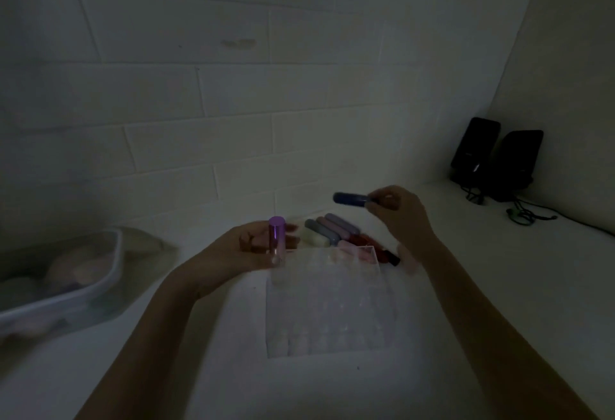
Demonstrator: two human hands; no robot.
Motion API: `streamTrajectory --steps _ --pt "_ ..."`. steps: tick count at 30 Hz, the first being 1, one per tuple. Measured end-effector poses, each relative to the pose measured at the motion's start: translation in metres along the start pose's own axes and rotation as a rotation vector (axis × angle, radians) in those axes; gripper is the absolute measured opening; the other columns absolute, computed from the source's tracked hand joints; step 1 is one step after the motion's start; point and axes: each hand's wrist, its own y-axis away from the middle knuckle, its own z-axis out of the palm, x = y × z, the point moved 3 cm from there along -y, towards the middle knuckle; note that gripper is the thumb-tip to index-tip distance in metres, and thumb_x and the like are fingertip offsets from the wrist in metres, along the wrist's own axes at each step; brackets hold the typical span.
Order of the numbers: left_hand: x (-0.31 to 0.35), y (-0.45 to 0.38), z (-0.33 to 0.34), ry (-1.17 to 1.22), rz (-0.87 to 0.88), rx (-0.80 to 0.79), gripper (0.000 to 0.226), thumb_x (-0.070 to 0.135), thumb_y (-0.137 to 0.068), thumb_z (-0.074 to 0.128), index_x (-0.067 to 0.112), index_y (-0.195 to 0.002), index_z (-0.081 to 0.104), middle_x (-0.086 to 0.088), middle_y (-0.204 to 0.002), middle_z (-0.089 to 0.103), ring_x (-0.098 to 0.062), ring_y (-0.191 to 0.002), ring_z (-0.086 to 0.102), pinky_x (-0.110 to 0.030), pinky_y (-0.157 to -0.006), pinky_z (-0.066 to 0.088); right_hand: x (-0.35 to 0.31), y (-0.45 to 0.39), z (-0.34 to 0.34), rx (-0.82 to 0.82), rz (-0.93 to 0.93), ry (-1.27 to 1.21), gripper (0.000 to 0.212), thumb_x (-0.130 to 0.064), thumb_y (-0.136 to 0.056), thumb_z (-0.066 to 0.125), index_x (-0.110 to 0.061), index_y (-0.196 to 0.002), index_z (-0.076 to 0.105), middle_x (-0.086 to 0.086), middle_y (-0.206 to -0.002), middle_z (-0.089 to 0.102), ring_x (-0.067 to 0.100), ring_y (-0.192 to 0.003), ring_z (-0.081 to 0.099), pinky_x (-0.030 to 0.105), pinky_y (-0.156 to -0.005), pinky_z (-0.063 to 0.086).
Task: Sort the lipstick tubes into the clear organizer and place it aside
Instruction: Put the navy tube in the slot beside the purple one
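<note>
The scene is dim. My left hand (248, 248) grips a purple lipstick tube (276, 236) upright, just above the far left corner of the clear organizer (327, 306), which stands on the white counter with its gridded cells looking empty. My right hand (397, 211) holds a dark blue lipstick tube (351, 198) sideways, raised above a pile of lipstick tubes (327, 231) lying behind the organizer. The pile holds grey, cream, pink, lilac and red tubes.
A clear plastic bin (66, 283) with soft pale items stands at the left. Two black speakers (497, 156) with trailing cables sit in the far right corner. A tiled wall runs close behind the counter.
</note>
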Motion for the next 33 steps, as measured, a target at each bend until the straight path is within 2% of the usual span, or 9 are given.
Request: streamTrajectory --steps 3,5,8,12,15,21,24,27,33 --pt "0.013 -0.003 -0.004 0.116 0.097 0.207 0.04 0.042 -0.075 0.069 0.025 -0.111 0.067 0.002 -0.113 0.071 -0.012 -0.111 0.063 -0.02 -0.092 0.05 -0.039 0.022 -0.005 -0.243 -0.041 -0.56 0.022 0.001 -0.086 0.06 -0.007 -0.105 0.066 0.012 -0.099 0.068 0.022 -0.088 0.067 0.024 -0.081 0.057" --pt "0.023 -0.002 -0.003 0.104 0.147 0.28 0.034 0.039 -0.085 0.052 0.026 -0.113 0.065 0.003 -0.112 0.072 -0.01 -0.11 0.063 -0.02 -0.091 0.05 -0.063 0.04 -0.001 -0.356 -0.084 -0.63 0.027 0.005 -0.086 0.057 -0.012 -0.104 0.068 0.017 -0.105 0.067 0.031 -0.09 0.067 0.024 -0.082 0.056" --pt "0.038 0.002 0.003 0.022 0.214 0.272 0.034 0.029 -0.082 0.053 0.026 -0.114 0.064 0.008 -0.106 0.073 -0.007 -0.106 0.065 -0.016 -0.084 0.051 -0.086 0.056 0.007 -0.363 -0.137 -0.546 0.031 0.005 -0.086 0.055 -0.018 -0.102 0.068 0.01 -0.093 0.07 0.05 -0.084 0.055 0.015 -0.072 0.055" --pt "0.048 0.008 0.01 -0.045 0.285 0.231 0.039 -0.008 -0.075 0.062 0.017 -0.105 0.067 0.016 -0.092 0.075 -0.002 -0.095 0.068 -0.013 -0.079 0.051 -0.098 0.063 0.015 -0.351 -0.141 -0.506 0.033 0.003 -0.088 0.054 -0.019 -0.11 0.065 -0.001 -0.102 0.067 0.006 -0.085 0.07 0.017 -0.076 0.056" --pt "0.048 0.008 0.01 -0.083 0.322 0.262 0.044 -0.02 -0.071 0.061 0.012 -0.1 0.068 0.018 -0.087 0.075 -0.002 -0.091 0.069 -0.013 -0.079 0.051 -0.098 0.066 0.019 -0.355 -0.082 -0.578 0.033 0.0 -0.089 0.054 -0.016 -0.117 0.063 0.003 -0.108 0.066 0.012 -0.092 0.07 0.023 -0.079 0.057" --pt "0.047 0.008 0.015 -0.142 0.373 0.352 0.044 -0.014 -0.067 0.07 0.015 -0.1 0.07 0.017 -0.079 0.075 -0.004 -0.082 0.071 -0.013 -0.075 0.052 -0.098 0.068 0.023 -0.313 -0.056 -0.686 0.024 -0.005 -0.088 0.058 -0.005 -0.112 0.061 0.013 -0.1 0.07 0.022 -0.09 0.071 0.032 -0.079 0.059" --pt "0.047 0.008 0.016 -0.127 0.338 0.316 0.045 -0.014 -0.067 0.07 0.015 -0.101 0.069 0.015 -0.082 0.076 -0.005 -0.084 0.071 -0.015 -0.076 0.054 -0.101 0.067 0.018 -0.278 -0.128 -0.631 0.017 -0.003 -0.086 0.059 -0.002 -0.103 0.062 0.005 -0.089 0.068 0.009 -0.078 0.071 0.018 -0.066 0.057" --pt "0.044 0.011 0.009 -0.099 0.283 0.274 0.044 -0.01 -0.065 0.071 0.015 -0.101 0.069 0.01 -0.088 0.076 -0.01 -0.089 0.071 -0.019 -0.077 0.055 -0.109 0.068 0.013 -0.309 -0.289 -0.369 0.016 0.002 -0.081 0.063 -0.009 -0.093 0.063 -0.007 -0.088 0.064 -0.006 -0.074 0.066 0.007 -0.062 0.05" --pt "0.04 0.013 0.003 -0.118 0.24 0.28 0.036 -0.01 -0.066 0.072 0.017 -0.088 0.074 0.004 -0.082 0.077 -0.011 -0.08 0.072 -0.02 -0.071 0.055 -0.106 0.079 0.036 -0.393 -0.375 -0.155 0.032 -0.001 -0.076 0.07 -0.03 -0.083 0.061 0.003 -0.09 0.07 0.021 -0.081 0.069 0.032 -0.074 0.058"
